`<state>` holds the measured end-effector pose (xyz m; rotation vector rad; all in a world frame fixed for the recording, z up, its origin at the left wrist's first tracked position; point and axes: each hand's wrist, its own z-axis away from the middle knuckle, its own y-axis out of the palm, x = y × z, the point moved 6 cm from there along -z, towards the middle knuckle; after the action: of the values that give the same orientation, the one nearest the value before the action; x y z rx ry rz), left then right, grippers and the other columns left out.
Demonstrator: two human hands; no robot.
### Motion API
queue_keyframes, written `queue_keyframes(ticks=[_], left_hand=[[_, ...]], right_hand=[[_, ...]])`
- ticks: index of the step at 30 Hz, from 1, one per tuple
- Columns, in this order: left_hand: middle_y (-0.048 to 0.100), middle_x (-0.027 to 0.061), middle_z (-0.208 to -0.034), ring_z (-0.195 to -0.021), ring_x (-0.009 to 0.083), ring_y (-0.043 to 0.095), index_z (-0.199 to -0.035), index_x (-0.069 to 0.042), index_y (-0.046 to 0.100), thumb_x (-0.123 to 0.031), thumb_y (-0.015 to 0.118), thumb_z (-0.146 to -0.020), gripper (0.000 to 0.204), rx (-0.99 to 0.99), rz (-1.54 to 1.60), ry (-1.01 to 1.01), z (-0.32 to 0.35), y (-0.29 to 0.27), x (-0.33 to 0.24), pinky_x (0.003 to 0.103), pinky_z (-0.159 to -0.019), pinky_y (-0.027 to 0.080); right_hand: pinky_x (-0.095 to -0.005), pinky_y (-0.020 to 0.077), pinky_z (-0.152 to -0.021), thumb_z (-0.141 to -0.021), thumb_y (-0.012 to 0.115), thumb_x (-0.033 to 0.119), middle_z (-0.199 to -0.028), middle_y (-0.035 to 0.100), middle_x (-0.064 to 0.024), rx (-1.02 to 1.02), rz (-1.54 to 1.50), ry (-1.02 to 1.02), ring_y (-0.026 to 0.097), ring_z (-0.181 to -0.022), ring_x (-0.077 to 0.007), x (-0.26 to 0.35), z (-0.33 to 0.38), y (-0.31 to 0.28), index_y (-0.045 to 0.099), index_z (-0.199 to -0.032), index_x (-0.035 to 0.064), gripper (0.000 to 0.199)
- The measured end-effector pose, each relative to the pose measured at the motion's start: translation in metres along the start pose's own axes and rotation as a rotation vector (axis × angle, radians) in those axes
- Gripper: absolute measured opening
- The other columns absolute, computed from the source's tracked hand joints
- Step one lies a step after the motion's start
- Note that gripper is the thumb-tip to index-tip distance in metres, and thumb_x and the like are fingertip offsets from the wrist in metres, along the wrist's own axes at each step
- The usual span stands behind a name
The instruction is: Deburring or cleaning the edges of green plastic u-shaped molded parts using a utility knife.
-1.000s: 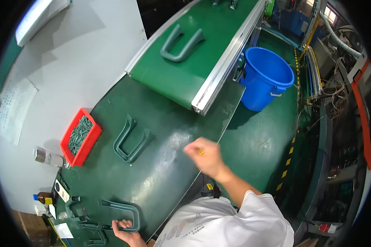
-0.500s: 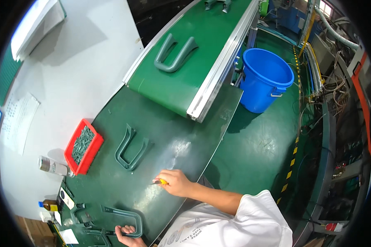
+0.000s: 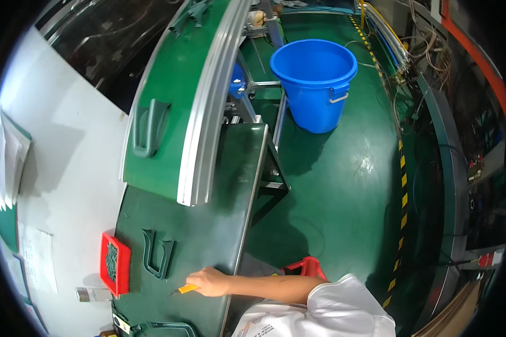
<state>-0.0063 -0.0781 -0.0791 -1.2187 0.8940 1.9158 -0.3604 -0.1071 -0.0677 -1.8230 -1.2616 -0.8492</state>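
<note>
Low centre of frame, our right hand (image 3: 209,282) has fingers clamped on an orange cutter (image 3: 184,290) just below-right of the green U-part (image 3: 156,253) on the table (image 3: 208,236); keep tip low & steady; left hand out of shot.

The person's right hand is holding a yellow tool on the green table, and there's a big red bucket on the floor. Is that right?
Not quite. The bucket on the floor is blue, not red, as the head view shows. The rest holds: the right hand holds a yellow tool on the green table.
</note>
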Motion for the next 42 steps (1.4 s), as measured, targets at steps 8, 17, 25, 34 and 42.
queue_keyframes(ticks=[8,17,25,34,42], left_hand=[[0.049,0.0017,-0.062,-0.062,0.0176,0.047,-0.064,-0.014,0.046,-0.027,0.058,-0.080,0.024,-0.040,-0.099,-0.040,-0.018,-0.013,0.006,0.032,-0.063,0.039],[0.046,0.0000,-0.065,-0.066,0.0166,0.046,-0.067,-0.014,0.048,-0.027,0.055,-0.084,0.022,-0.025,-0.077,0.021,-0.001,-0.002,0.005,0.029,-0.065,0.039],[0.045,-0.0014,-0.065,-0.056,0.0107,0.042,-0.084,-0.008,0.053,-0.014,0.058,-0.084,0.008,0.011,0.077,0.016,-0.016,-0.013,0.006,0.026,-0.054,0.039],[0.029,-0.0057,-0.050,-0.044,0.0086,0.028,-0.071,-0.015,0.044,-0.026,0.052,-0.087,0.021,0.020,0.200,-0.031,0.007,0.026,0.011,0.024,-0.042,0.025],[0.032,0.0011,-0.047,-0.045,0.0144,0.028,-0.073,-0.009,0.054,-0.023,0.054,-0.088,0.021,0.088,0.540,-0.211,0.051,0.112,-0.010,0.028,-0.044,0.027]], right_hand=[[-0.0478,0.0473,-0.061,-0.079,0.064,0.015,-0.074,0.061,-0.0174,0.055,0.007,-0.006,0.061,-0.069,-0.0393,0.003,-0.003,-0.004,0.054,-0.078,0.0021,0.016],[-0.0477,0.0477,-0.062,-0.078,0.064,0.015,-0.075,0.063,-0.0182,0.021,-0.043,0.064,0.061,-0.072,-0.0394,0.000,-0.001,-0.009,0.055,-0.077,0.0015,0.017],[-0.0447,0.0464,-0.059,-0.079,0.064,0.016,-0.073,0.061,-0.0150,0.011,-0.021,0.055,0.060,-0.069,-0.0368,-0.001,0.002,-0.007,0.057,-0.082,0.0041,0.014],[-0.0447,0.0473,-0.061,-0.079,0.065,0.018,-0.075,0.062,-0.0165,-0.058,-0.082,0.165,0.061,-0.071,-0.0372,-0.003,-0.001,-0.016,0.060,-0.084,0.0063,0.014],[-0.0229,0.0441,-0.053,-0.095,0.053,0.021,-0.079,0.064,-0.0060,0.211,-0.398,0.577,0.054,-0.060,-0.0087,0.004,0.003,0.012,0.060,-0.108,-0.0018,0.027]])
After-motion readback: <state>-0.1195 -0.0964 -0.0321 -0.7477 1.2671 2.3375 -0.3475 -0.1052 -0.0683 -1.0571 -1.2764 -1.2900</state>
